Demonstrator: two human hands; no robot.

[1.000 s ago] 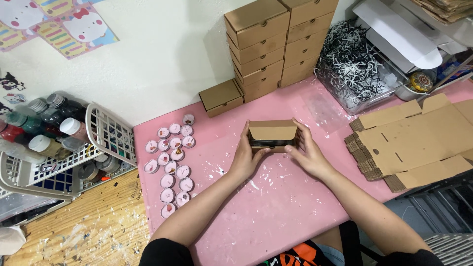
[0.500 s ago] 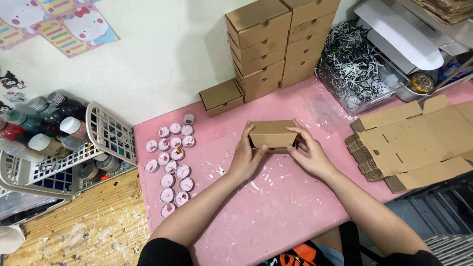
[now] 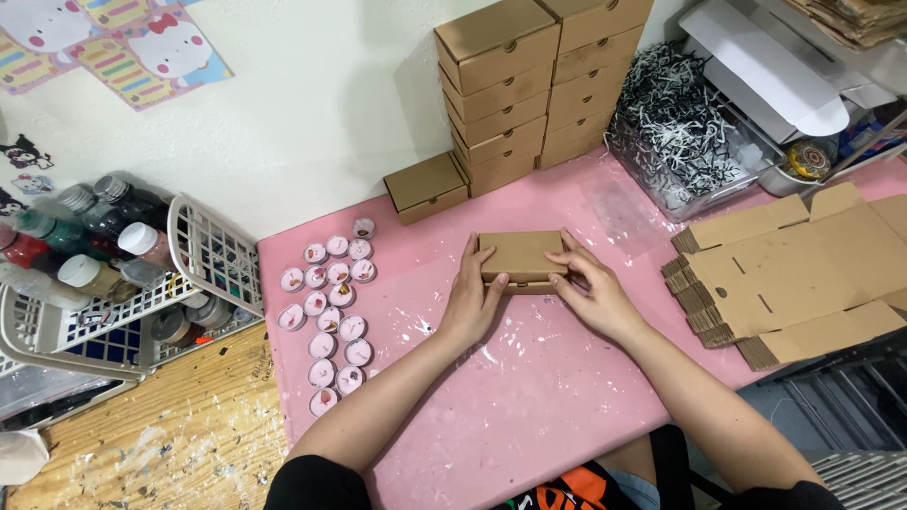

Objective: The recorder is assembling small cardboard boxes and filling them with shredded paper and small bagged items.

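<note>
Hands meet on a small brown cardboard box (image 3: 521,257) that lies near the middle of the pink counter (image 3: 529,406), and every other place here is told from that box. At its left end the left hand (image 3: 472,304) grasps it, fingers (image 3: 470,253) curled up along the end wall and the thumb pressed against the front edge. At its right end the right hand (image 3: 595,295) grasps it likewise, fingers (image 3: 567,266) laid over the top and front. The box looks closed, its lid flat, and it rests on the counter between the two palms. Behind the box and a little left, one more closed box (image 3: 426,187) of the same kind sits alone by the wall. Directly behind the box rise two stacks of finished boxes (image 3: 539,80), touching each other and leaning against the wall. Right of the box, a pile of flat unfolded cardboard blanks (image 3: 803,274) lies well apart from it. Behind and right of the box stands a clear bin of black and white shredded paper (image 3: 675,113). Left of the box, a loose cluster of small round pink tins (image 3: 333,312) runs toward the counter's front edge. Farther left still, off the counter, a white plastic basket (image 3: 203,250) holds paint bottles (image 3: 90,246).
</note>
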